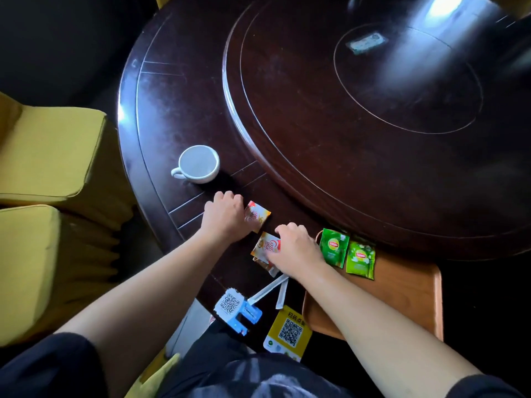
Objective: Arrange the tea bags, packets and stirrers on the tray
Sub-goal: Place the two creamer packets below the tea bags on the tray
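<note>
Two green tea bags (346,252) lay side by side at the far left corner of the wooden tray (402,297), the left one overlapping the tray's rim, the right one flat on its surface. The tray sat at the near edge of the dark round tabletop (178,110), partly overhanging it. Just left of the tray, a small stack of orange and white packets (265,249) rested on the tabletop under the fingers of the right hand (293,251), which pressed down on the top packet with fingers curled; whether it gripped the packet could not be told. A further red and orange packet (258,215) lay a little farther off, its left part covered by the left hand (225,215), fingers bent over it; a firm hold could not be confirmed. Two white paper-wrapped stirrers (271,290) lay near the table's edge, crossing below the right wrist. Beside them stood a small blue and white QR code stand (237,307) and a yellow QR code card (288,331). A white cup (198,163) stood well apart, beyond the left hand. Yellow chairs (48,156) stood at the left.
</note>
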